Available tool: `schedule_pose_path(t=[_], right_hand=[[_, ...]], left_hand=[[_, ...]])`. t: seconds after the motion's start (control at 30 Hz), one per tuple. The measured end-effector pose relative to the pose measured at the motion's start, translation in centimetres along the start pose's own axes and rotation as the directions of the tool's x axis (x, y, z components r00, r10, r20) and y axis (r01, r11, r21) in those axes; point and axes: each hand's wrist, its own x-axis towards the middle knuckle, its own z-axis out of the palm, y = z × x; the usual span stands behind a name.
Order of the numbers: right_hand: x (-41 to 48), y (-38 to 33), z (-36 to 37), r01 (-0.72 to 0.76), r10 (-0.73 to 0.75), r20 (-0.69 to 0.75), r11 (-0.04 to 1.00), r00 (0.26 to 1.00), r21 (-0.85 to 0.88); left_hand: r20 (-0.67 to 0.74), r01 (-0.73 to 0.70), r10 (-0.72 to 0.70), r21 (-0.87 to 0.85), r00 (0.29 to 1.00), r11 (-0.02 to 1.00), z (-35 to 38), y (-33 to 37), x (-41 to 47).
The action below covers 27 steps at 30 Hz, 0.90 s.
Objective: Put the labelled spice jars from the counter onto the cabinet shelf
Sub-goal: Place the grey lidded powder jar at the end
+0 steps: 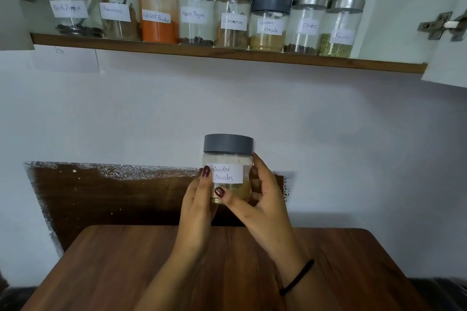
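- Coriander powder jar (228,159) is what we hold in the head view. It is upright, lifted clear of the worktop (126,272) and well below the cabinet shelf (227,54).
- Our left hand (199,207) wraps the lower left side, with the thumb lying over the edge of the white label (228,175). Its grip is closed round the jar.
- Our right hand (262,199) takes the right side, thumb across the lower front and fingers curled behind. This grip is also closed on the jar.
- We judge that the two-handed hold keeps the jar level and its label turned toward us for reading before it goes up.
- Both hands leave the grey lid (228,142) free, so the hold is on the body only.
- Above, eight labelled jars stand in a row on the shelf, touching or just beside one another, labels facing out. The Fennel jar (341,30) ends the row on the right.
- A stretch of shelf board shows to the right of the Fennel jar. We judge it the likely place for this jar, label outward like the rest.
- With eight jars up and this one in hand, we judge the task well along.
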Motion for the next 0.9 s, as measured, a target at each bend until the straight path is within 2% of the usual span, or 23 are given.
schedule_pose_path(t=[0.17,0.3,0.37,0.57,0.7,0.77,0.9], right_hand=[[0.2,-0.9,-0.3,-0.037,0.035,0.017,0.99,0.999,0.139],[0.2,-1.0,-0.4,-0.073,0.069,0.023,0.98,0.997,0.187],[0.1,-1.1,-0.2,-0.09,0.088,0.019,0.973,0.996,0.211],[-0.2,-1.4,-0.4,-0.078,0.083,-0.038,0.988,0.996,0.136],[-0.6,-2.0,-1.6,-0.044,0.057,-0.105,0.992,0.993,0.121],[-1.0,-2.2,-2.4,-0.034,0.051,-0.153,0.993,0.987,0.116],[-1.1,-2.3,-4.7,-0.011,0.04,-0.245,0.993,0.969,0.117]], left_hand=[[0.037,-0.024,0.024,0.021,0.999,0.999,-0.2,0.5,0.3],[0.113,0.039,-0.032,-0.054,0.993,0.998,-0.9,1.0,1.0],[0.164,0.025,-0.014,-0.062,0.986,0.998,-1.0,1.3,1.1],[0.216,-0.044,0.058,-0.07,0.975,0.997,-0.2,1.5,1.4],[0.226,-0.032,0.047,-0.067,0.973,0.997,0.9,1.8,1.4],[0.219,-0.091,0.09,-0.004,0.972,0.996,1.7,1.7,1.4],[0.153,-0.302,0.286,0.096,0.946,0.948,3.9,1.3,1.3]])
